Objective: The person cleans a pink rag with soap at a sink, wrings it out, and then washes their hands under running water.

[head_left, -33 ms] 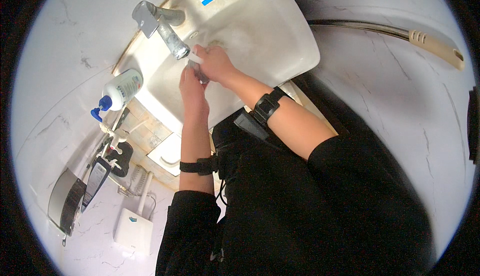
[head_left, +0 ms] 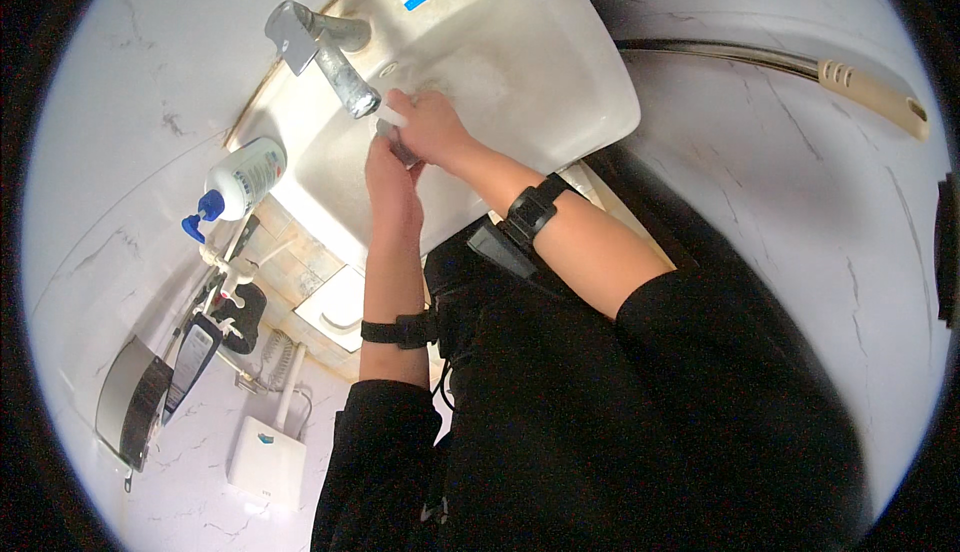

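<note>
Both hands are together over the white sink (head_left: 570, 72), just below the spout of the chrome faucet (head_left: 345, 84). My left hand (head_left: 392, 184) is closed around a small grey object (head_left: 401, 149), whose kind I cannot make out. From the upper right, my right hand (head_left: 435, 132) reaches in with its fingers curled. At its thumb shows a small white piece (head_left: 392, 116), close to the spout and touching or nearly touching the grey object. The right fingers partly cover both things.
A white pump bottle (head_left: 250, 174) with a blue top stands on the sink's left rim. Lower left, a dark bottle (head_left: 190, 362) and a wall shelf (head_left: 135, 402) hang near a white box (head_left: 267, 462). A beige-handled metal pole (head_left: 870, 97) leans at right.
My left hand and forearm have shifted slightly to the right. The right hand stays almost where it was.
</note>
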`<action>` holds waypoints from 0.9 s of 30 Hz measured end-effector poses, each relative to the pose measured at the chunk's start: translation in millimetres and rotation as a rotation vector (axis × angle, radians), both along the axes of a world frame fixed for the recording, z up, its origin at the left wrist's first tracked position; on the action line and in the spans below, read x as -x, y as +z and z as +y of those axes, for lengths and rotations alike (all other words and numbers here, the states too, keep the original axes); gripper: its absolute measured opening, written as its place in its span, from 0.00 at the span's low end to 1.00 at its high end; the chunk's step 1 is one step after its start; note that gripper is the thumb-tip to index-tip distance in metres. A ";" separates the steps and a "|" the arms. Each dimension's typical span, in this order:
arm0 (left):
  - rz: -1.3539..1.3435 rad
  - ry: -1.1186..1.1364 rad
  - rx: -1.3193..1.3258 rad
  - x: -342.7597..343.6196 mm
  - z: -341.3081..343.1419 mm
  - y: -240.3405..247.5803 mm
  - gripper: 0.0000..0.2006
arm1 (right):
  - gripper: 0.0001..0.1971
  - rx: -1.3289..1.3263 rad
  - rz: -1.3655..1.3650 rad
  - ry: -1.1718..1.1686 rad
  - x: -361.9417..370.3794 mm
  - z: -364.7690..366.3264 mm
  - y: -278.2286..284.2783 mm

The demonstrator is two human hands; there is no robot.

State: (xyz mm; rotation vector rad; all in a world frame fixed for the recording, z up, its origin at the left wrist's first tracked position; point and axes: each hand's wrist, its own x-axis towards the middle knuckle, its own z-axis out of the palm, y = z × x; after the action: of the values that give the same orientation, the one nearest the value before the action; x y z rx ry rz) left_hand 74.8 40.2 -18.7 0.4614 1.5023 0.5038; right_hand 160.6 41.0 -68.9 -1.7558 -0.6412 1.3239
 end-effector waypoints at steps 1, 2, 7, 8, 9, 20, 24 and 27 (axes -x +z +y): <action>-0.004 -0.004 0.000 -7.0 -1.8 0.3 0.15 | 0.24 -0.054 -0.201 0.090 -2.1 -1.2 -5.9; 0.002 -0.003 0.027 -14.3 -3.9 0.9 0.15 | 0.24 -0.053 -0.205 0.085 -4.3 -0.8 -11.9; -0.162 0.051 -0.035 -26.4 -9.2 -5.4 0.21 | 0.23 0.086 -0.286 0.090 -7.7 -3.5 5.2; -0.338 0.053 -0.116 -12.5 -2.9 -12.9 0.25 | 0.23 0.083 -0.285 0.101 -0.3 -4.4 23.8; -0.405 0.234 0.113 -10.1 8.6 -4.6 0.25 | 0.22 0.069 -0.356 0.121 3.2 -7.6 42.8; -0.512 0.251 0.003 -18.1 14.3 -5.3 0.23 | 0.18 -0.043 -0.801 0.153 -26.6 8.5 11.7; -0.437 0.164 -0.045 -10.3 18.0 18.5 0.23 | 0.20 0.154 0.257 -0.347 -38.1 -8.6 8.4; -0.367 0.038 -0.086 -17.2 18.2 39.0 0.24 | 0.25 0.233 0.788 -0.383 -48.0 -17.3 -2.9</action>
State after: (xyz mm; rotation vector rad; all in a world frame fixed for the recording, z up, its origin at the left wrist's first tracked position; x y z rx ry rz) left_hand 92.0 58.4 20.2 0.3834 1.1413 0.6474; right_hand 208.6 23.7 -71.7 -1.2670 0.2823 1.6815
